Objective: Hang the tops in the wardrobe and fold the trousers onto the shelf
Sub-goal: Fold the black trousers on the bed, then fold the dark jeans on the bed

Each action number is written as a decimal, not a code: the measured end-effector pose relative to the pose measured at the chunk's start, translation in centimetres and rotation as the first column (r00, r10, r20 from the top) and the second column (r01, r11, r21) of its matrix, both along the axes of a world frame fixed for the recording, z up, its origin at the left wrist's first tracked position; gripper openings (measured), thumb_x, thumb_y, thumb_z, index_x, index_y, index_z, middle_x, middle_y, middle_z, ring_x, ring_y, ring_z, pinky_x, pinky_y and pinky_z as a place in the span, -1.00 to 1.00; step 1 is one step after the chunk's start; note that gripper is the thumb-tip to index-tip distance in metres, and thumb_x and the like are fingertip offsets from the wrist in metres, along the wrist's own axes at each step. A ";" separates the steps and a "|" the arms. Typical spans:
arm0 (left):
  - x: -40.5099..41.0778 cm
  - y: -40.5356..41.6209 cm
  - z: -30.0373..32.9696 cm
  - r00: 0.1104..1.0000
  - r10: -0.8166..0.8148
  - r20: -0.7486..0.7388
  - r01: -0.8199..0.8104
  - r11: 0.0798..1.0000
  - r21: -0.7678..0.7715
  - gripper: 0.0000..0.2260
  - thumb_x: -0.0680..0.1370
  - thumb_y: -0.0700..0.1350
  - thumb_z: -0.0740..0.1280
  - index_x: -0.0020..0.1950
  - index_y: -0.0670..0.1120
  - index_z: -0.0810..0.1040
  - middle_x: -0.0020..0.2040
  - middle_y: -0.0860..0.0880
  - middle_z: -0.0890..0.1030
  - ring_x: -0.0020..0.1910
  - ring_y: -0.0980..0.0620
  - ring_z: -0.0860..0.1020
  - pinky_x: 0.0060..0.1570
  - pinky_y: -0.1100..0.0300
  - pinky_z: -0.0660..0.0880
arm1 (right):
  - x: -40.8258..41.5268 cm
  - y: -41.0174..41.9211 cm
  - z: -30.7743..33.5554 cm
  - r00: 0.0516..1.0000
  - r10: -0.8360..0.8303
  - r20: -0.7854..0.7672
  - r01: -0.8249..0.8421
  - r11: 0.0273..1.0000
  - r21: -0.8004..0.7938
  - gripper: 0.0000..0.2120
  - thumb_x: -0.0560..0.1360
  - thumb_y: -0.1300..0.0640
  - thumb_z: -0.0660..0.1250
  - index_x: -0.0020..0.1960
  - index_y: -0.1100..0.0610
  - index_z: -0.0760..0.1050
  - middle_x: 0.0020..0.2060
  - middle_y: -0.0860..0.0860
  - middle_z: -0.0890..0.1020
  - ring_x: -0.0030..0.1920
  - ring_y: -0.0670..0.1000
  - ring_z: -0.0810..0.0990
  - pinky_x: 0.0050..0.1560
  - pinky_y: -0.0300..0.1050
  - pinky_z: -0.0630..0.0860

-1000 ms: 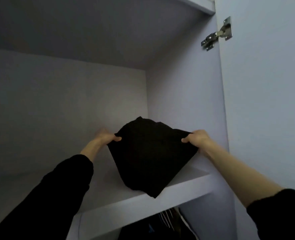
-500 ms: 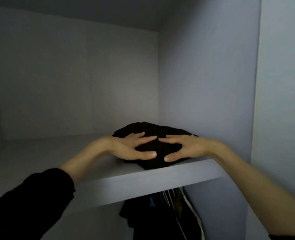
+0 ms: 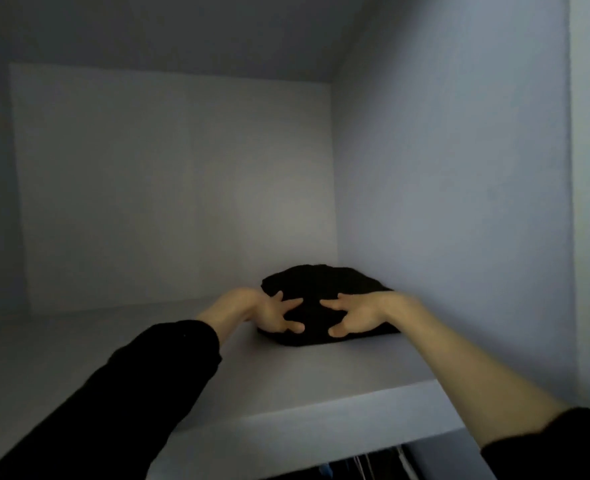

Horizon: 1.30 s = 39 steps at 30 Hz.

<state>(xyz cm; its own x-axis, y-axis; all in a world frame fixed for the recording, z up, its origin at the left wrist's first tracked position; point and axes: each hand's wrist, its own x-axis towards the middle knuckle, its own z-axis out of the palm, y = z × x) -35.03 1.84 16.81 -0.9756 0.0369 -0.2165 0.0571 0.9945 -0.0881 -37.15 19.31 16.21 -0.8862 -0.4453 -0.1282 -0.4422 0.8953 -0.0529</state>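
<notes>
The folded black trousers (image 3: 321,285) lie on the white wardrobe shelf (image 3: 286,382), back against the right side wall. My left hand (image 3: 273,315) rests on their left front with fingers spread and straight. My right hand (image 3: 354,317) presses their right front the same way, thumb low at the bundle's front edge. Neither hand curls round the cloth. Both arms reach over the shelf's front edge.
The shelf compartment is bounded by a white back panel (image 3: 176,188) and the right side wall (image 3: 442,202). Under the shelf, at the bottom edge, dark hanging clothes (image 3: 366,467) show. The shelf stretches bare to the left of the trousers.
The hands went from holding the trousers by their sides above the shelf edge to laying them down, then pushed them deeper along the shelf toward the back right corner.
</notes>
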 end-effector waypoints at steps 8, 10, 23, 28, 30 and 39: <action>-6.7 -3.3 -1.2 1.000 -0.017 -0.009 0.018 0.990 0.139 -0.42 0.61 0.20 0.02 0.53 0.12 -0.18 0.55 -0.05 -0.23 0.52 -0.12 -0.16 0.48 -0.01 -0.16 | -6.0 -2.7 0.4 0.998 -0.026 0.051 0.028 0.999 -0.037 -0.32 0.57 -0.08 0.21 0.54 -0.10 -0.10 0.54 0.04 -0.08 0.53 0.05 -0.10 0.48 -0.01 -0.13; -7.0 -3.3 -1.3 1.000 -0.030 -0.006 0.030 0.992 0.121 -0.42 0.61 0.20 0.01 0.53 0.11 -0.18 0.55 -0.06 -0.22 0.53 -0.11 -0.15 0.48 -0.01 -0.17 | -6.1 -2.8 0.5 0.998 -0.025 0.058 0.028 0.998 -0.048 -0.33 0.57 -0.06 0.21 0.54 -0.08 -0.09 0.54 0.04 -0.05 0.53 0.04 -0.09 0.47 -0.03 -0.13; 4.7 -5.0 -1.2 0.850 0.026 -0.526 0.142 0.951 0.276 -0.58 0.64 -0.06 0.12 0.49 -0.13 0.22 0.48 -0.11 0.28 0.44 -0.05 0.27 0.34 0.27 0.13 | 2.6 -3.0 1.2 0.970 -0.007 -0.242 -0.058 0.965 -0.257 -0.64 0.60 0.00 0.16 0.34 0.09 0.46 0.35 0.06 0.46 0.32 0.11 0.42 0.31 -0.11 0.35; 19.0 -6.4 -3.8 0.498 0.320 -0.806 0.065 0.913 0.403 -0.69 0.60 -0.17 0.19 0.34 -0.13 0.45 0.32 -0.11 0.50 0.30 -0.07 0.46 0.25 0.26 0.25 | 11.3 -8.5 -2.0 0.918 0.118 -0.378 -0.298 0.834 -0.464 -0.75 0.56 0.12 0.17 0.13 0.04 0.57 0.15 0.13 0.59 0.15 0.18 0.53 0.08 -0.07 0.48; 24.7 -6.4 -5.6 0.392 0.393 -0.831 0.041 0.896 0.443 -0.71 0.58 -0.21 0.22 0.29 -0.14 0.50 0.24 -0.13 0.56 0.23 -0.09 0.51 0.20 0.21 0.31 | 15.4 -10.8 -3.1 0.892 0.116 -0.436 -0.373 0.736 -0.566 -0.75 0.54 0.17 0.17 0.10 0.04 0.58 0.13 0.13 0.61 0.16 0.20 0.53 0.09 -0.05 0.46; 54.1 -8.3 -15.8 0.118 0.777 -0.618 -0.314 0.620 0.719 -0.72 0.58 -0.23 0.19 0.25 -0.09 0.52 0.13 -0.05 0.60 0.02 -0.03 0.58 0.03 0.23 0.43 | 41.5 -20.1 -13.2 0.722 0.630 -0.285 -0.633 0.435 -0.640 -0.80 0.54 0.11 0.21 -0.16 0.16 0.55 -0.18 0.15 0.65 -0.11 0.20 0.59 -0.11 -0.03 0.47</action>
<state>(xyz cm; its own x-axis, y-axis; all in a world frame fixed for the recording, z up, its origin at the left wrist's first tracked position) 19.09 -6.45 1.01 -0.3309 -0.7589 0.5609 -0.3881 0.6512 0.6521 4.33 -0.75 2.98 -0.3219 -0.8349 0.4465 -0.8713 0.0768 -0.4847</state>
